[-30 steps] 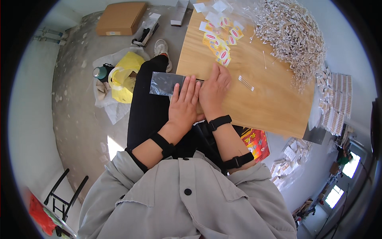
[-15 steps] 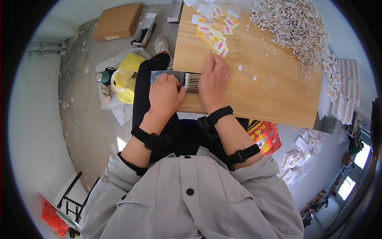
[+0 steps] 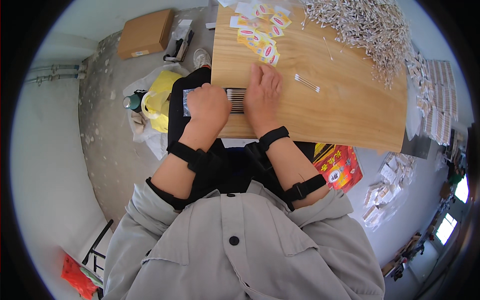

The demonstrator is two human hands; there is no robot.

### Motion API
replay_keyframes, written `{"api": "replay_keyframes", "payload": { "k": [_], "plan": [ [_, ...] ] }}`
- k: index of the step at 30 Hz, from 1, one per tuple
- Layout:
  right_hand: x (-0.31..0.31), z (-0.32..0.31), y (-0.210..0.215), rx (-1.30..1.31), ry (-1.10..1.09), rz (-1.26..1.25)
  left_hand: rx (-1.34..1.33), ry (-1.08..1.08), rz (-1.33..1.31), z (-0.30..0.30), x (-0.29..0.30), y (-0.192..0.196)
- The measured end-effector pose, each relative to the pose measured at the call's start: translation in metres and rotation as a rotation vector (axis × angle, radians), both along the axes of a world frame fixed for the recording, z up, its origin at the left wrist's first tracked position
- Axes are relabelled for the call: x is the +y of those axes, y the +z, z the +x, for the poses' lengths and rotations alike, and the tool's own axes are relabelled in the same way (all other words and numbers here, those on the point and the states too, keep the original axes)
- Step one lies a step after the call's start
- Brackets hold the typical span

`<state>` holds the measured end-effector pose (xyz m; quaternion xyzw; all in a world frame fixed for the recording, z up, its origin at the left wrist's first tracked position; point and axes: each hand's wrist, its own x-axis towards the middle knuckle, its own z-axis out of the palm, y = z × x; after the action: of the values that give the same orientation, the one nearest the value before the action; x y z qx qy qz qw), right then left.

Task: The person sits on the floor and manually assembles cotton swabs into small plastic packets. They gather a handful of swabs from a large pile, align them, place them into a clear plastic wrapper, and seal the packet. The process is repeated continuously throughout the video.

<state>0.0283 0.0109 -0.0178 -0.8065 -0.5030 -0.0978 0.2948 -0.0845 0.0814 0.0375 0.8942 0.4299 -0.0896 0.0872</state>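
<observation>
A row of cotton swabs (image 3: 236, 101) lies side by side on a dark flat piece near the table's front left edge. My left hand (image 3: 207, 104) is curled over the left end of the row, knuckles up. Clear plastic film (image 3: 187, 102) sticks out from beneath that hand; what its fingertips pinch is hidden. At the row's other end rests my right hand (image 3: 263, 95), slightly blurred, its fingers stretched forward along the tabletop and its edge beside the swabs. Several loose swabs (image 3: 307, 83) lie together to its right.
Yellow-and-white printed cards (image 3: 265, 44) are scattered at the back left of the wooden table (image 3: 320, 120). A big heap of cotton swabs (image 3: 360, 30) fills its far right. Packed swab bundles (image 3: 440, 95) stand beyond the right edge. On the floor are a yellow bag (image 3: 161, 97) and a cardboard box (image 3: 145, 32).
My left hand has curled tighter and risen at the wrist, covering more of the dark piece. My right hand stays beside the row. The whole view has shifted slightly.
</observation>
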Motion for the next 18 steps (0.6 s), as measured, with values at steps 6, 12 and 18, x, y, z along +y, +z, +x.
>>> {"api": "replay_keyframes", "payload": {
  "k": [6, 12, 18],
  "plan": [
    [0.0, -0.001, -0.002, 0.064, -0.008, -0.06, -0.194, 0.042, -0.059, -0.015, 0.004, -0.004],
    [0.004, -0.005, -0.003, 0.037, -0.003, -0.081, -0.249, 0.004, -0.011, -0.014, 0.001, -0.001],
    [0.013, -0.016, 0.0, 0.076, 0.037, -0.09, -0.298, -0.015, 0.054, -0.016, 0.0, -0.009]
  ]
}}
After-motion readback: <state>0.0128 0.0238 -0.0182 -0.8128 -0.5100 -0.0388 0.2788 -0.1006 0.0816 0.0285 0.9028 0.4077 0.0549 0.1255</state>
